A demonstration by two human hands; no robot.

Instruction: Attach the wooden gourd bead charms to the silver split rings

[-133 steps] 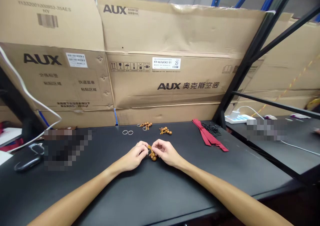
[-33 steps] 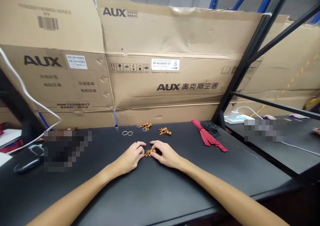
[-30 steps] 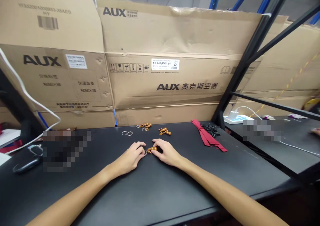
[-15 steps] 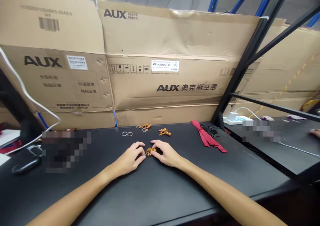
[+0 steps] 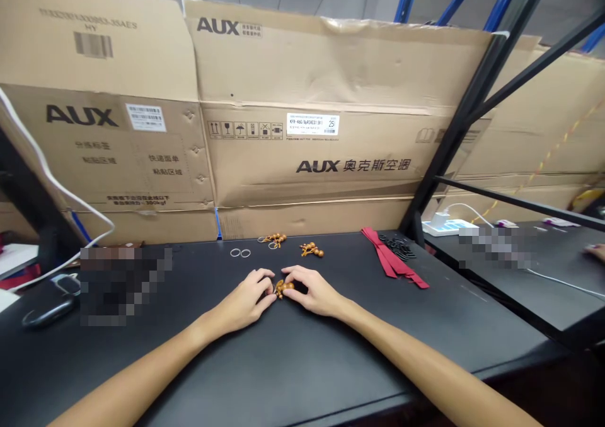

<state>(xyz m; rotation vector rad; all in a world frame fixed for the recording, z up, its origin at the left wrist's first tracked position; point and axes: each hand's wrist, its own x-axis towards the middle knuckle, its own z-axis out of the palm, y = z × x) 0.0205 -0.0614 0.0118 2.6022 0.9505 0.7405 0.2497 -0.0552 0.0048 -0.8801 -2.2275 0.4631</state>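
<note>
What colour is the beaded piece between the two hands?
The beaded piece is golden brown, best seen in the head view.

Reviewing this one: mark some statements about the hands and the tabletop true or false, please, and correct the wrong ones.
1. A brown charm with round beads is between the left hand and the right hand. True.
2. Two thin, round, silver-coloured rings lie next to each other on the smooth black tabletop. True.
3. The left hand wears a glove, the right hand does not. False: neither hand wears one.
4. A heap of thin black pieces lies beside flat, dark-red, ribbon-like strips. True.
5. Those strips lie to the left of the left hand. False: they lie to the right of the right hand.
</note>
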